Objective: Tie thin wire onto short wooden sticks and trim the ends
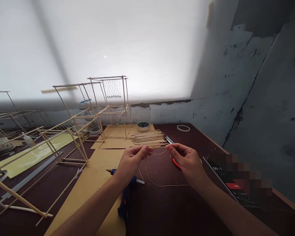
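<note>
Left hand [135, 160]: thumb and fingers closed in a pinch on a thin thread.
Right hand [189, 162]: fingers pinched on the same thread, just right of the left hand.
Thread [162, 186]: held over the middle of the desk [157, 213]; a short span ran between the hands, with a slack loop hanging below. No bead or knot could be made out on it.
Glue gun [124, 198]: lay beside the left forearm and partly hidden by it, nozzle pointing left.
Scissors [169, 140]: lay just beyond the right hand, partly covered by it, blades pointing far.
Phone [222, 178]: right of the right forearm, a timer display on its screen.
Sticks [148, 139]: many, loose in a pile beyond the hands; unbuilt stock, by judgement.
Round tin [143, 128]: beyond the pile, with small dark contents, too small to identify.
Far frame [124, 98]: standing upright, clear beads [113, 96] hung in a row; hanging work there judged done.
Middle frame [63, 101]: left of the far frame, blue beads [85, 101] hung; likewise judged done.
Near-left frame [78, 146]: joined sticks, lower; whether complete, could not tell.
Progress, judged: structure well advanced; the held thread's tying or fixing not yet done.
</note>
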Motion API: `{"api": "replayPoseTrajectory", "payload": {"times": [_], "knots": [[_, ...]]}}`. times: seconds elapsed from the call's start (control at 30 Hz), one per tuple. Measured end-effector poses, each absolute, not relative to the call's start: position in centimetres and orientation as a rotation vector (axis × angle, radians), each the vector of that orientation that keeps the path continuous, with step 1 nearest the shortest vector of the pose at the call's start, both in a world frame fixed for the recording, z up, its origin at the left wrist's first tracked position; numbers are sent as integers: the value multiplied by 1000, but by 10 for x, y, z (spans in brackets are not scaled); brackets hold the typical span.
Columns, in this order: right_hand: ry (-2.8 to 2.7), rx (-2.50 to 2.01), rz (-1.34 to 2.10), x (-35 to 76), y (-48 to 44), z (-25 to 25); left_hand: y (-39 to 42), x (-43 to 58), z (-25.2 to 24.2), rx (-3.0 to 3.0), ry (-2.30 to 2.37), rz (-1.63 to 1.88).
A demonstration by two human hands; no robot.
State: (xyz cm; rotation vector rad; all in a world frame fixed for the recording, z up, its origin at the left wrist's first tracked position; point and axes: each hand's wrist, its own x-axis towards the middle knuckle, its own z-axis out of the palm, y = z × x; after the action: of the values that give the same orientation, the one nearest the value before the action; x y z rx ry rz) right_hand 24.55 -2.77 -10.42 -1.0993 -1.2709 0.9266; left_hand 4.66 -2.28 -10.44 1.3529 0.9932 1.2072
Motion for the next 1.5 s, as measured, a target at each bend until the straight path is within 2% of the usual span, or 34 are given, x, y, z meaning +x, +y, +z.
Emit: {"api": "replayPoseTrajectory", "payload": {"times": [0.2, 0.33, 0.5, 0.73, 0.83, 1.0, 1.2, 1.4, 1.5], "knots": [[-1242, -1079, 906, 249, -24, -107, 9, 18, -86, 1372, 1115, 1377], [-1366, -1127, 917, 249, -25, -106, 51, 4, -59, 2040, 1450, 1418], [-1502, -1129, 897, 245, -29, -107, 104, 32, -49, 2517, 1493, 1228], [-1518, -1118, 901, 249, -22, -113, 151, 76, -99, 2685, 1428, 810], [-1526, -1106, 906, 251, -21, -113, 154, 76, -103, 2685, 1372, 684], [-1531, -1108, 913, 250, -22, -113, 118, 60, -74, 2556, 1224, 590], [-1554, -1038, 899, 246, -26, -108, 8, 51, -63, 2194, 889, 548], [-1565, -1025, 878, 243, -34, -97, -51, 55, -81, 2071, 1170, 764], [-1540, -982, 963, 242, -37, -99, -59, 56, -89, 1902, 1148, 893]]}}
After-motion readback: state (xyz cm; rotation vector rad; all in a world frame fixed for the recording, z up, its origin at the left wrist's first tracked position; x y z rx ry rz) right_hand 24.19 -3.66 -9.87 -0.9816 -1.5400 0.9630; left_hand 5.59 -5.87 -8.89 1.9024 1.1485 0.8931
